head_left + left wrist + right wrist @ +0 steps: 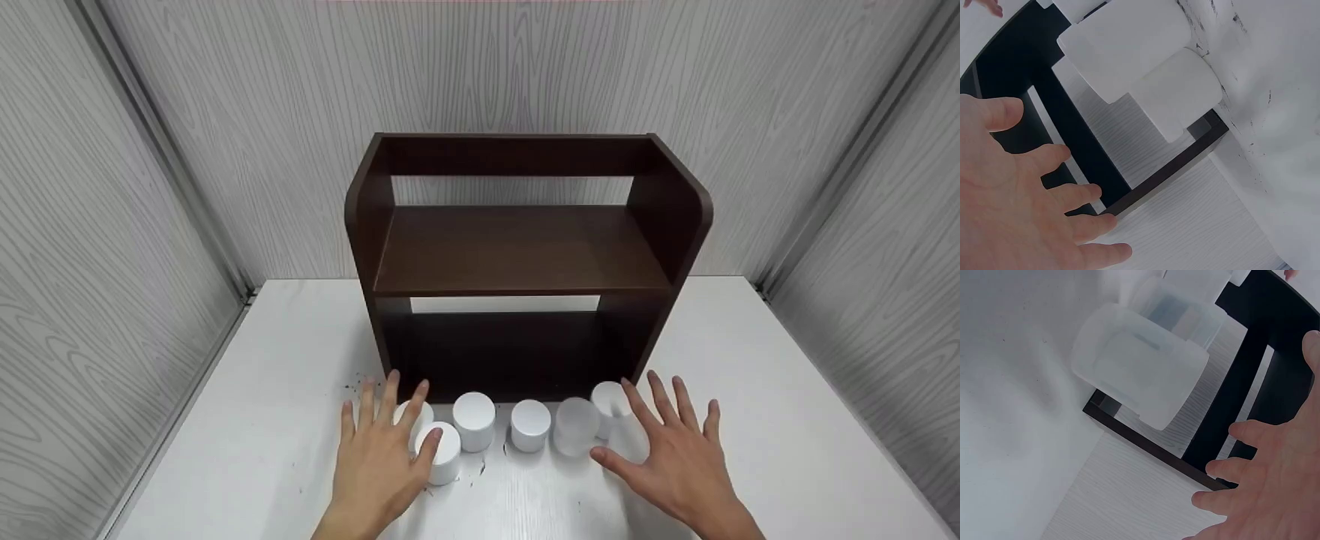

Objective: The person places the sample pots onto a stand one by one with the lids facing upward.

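Note:
My left hand is spread flat over the left end of a loose row of small jars, fingers straight and holding nothing. Partly behind it in the head view are a white-topped jar and another white-topped jar. Two more white jars, a taller one and a shorter one, stand along the middle. To their right is a frosted translucent jar, beside a white-lidded jar. My right hand hovers near that end with fingers fanned out, also holding nothing.
Behind the jars rises a dark brown two-tier shelf, its lower board close to the row. The white table carries dark scuff marks near the jars. Grey wood-grain panels enclose the back and both sides.

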Action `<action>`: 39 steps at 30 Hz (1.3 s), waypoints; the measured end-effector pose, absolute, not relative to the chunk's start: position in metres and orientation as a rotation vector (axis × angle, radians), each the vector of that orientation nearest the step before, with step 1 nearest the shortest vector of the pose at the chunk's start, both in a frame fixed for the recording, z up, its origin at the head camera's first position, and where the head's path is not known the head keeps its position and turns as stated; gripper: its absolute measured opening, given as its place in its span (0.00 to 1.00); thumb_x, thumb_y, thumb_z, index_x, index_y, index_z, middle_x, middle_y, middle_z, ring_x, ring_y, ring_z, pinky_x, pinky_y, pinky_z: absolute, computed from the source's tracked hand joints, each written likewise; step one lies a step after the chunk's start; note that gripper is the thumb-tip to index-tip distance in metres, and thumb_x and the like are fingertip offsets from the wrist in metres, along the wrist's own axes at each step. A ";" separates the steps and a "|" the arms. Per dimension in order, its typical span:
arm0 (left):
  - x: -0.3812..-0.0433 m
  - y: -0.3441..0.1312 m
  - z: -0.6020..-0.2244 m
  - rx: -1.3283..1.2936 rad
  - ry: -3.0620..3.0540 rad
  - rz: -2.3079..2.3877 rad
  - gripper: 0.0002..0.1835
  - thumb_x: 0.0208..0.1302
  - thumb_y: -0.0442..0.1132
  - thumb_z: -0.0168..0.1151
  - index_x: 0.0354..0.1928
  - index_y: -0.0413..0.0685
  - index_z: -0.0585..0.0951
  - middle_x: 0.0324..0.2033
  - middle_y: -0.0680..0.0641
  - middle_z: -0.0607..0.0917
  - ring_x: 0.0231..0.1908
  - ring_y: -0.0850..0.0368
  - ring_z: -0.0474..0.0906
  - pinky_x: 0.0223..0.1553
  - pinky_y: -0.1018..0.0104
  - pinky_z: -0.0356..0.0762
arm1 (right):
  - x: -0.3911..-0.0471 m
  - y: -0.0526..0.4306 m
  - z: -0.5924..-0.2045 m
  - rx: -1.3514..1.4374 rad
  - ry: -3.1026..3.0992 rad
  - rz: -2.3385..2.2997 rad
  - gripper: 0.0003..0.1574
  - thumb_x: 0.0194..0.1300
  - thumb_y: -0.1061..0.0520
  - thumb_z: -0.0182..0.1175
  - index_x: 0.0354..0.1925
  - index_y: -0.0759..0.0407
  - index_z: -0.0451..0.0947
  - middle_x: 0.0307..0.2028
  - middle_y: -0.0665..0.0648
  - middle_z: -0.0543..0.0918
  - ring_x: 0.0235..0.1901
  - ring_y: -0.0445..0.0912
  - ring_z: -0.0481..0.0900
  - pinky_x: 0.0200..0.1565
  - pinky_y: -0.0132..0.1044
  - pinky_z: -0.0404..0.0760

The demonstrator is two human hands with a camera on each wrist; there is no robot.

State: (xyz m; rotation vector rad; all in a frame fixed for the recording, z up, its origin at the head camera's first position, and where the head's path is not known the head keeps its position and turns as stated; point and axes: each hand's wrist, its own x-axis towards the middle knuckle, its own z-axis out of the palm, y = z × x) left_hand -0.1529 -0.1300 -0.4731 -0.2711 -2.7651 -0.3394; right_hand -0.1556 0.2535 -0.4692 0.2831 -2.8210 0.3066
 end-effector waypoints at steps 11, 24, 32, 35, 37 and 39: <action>-0.151 -0.132 -0.474 -0.268 -2.746 -0.331 0.33 0.76 0.60 0.55 0.78 0.57 0.72 0.78 0.37 0.64 0.77 0.29 0.54 0.74 0.27 0.53 | -0.155 0.253 -0.472 0.291 -2.821 0.316 0.64 0.60 0.14 0.58 0.81 0.45 0.63 0.80 0.63 0.60 0.80 0.66 0.48 0.71 0.80 0.41; -0.150 -0.138 -0.475 -0.244 -2.756 -0.368 0.35 0.76 0.61 0.54 0.80 0.58 0.69 0.79 0.38 0.64 0.78 0.31 0.53 0.74 0.27 0.51 | -0.152 0.254 -0.470 0.299 -2.815 0.320 0.65 0.60 0.14 0.59 0.82 0.46 0.61 0.80 0.63 0.60 0.80 0.66 0.48 0.73 0.78 0.41; -0.155 -0.154 -0.469 -0.181 -2.752 -0.463 0.36 0.78 0.60 0.55 0.81 0.53 0.67 0.77 0.34 0.65 0.77 0.29 0.54 0.73 0.26 0.53 | -0.147 0.260 -0.471 0.324 -2.764 0.370 0.65 0.58 0.17 0.63 0.81 0.47 0.62 0.79 0.64 0.62 0.79 0.66 0.52 0.73 0.76 0.46; -0.161 -0.161 -0.465 -0.144 -2.727 -0.554 0.37 0.78 0.57 0.57 0.80 0.45 0.67 0.76 0.31 0.66 0.75 0.27 0.58 0.72 0.27 0.57 | -0.145 0.264 -0.473 0.344 -2.725 0.404 0.64 0.58 0.19 0.66 0.81 0.48 0.63 0.78 0.65 0.64 0.78 0.66 0.55 0.72 0.76 0.49; -0.166 -0.166 -0.461 -0.123 -2.708 -0.618 0.38 0.78 0.56 0.58 0.79 0.39 0.66 0.75 0.29 0.66 0.74 0.26 0.60 0.72 0.27 0.59 | -0.144 0.267 -0.474 0.353 -2.700 0.442 0.64 0.58 0.21 0.68 0.81 0.49 0.63 0.78 0.65 0.65 0.77 0.66 0.58 0.72 0.75 0.52; -0.171 -0.170 -0.457 -0.109 -2.695 -0.684 0.39 0.78 0.54 0.59 0.78 0.35 0.65 0.75 0.28 0.66 0.74 0.26 0.60 0.72 0.28 0.59 | -0.143 0.270 -0.476 0.355 -2.679 0.496 0.64 0.57 0.23 0.71 0.81 0.48 0.63 0.77 0.65 0.65 0.76 0.65 0.59 0.71 0.74 0.55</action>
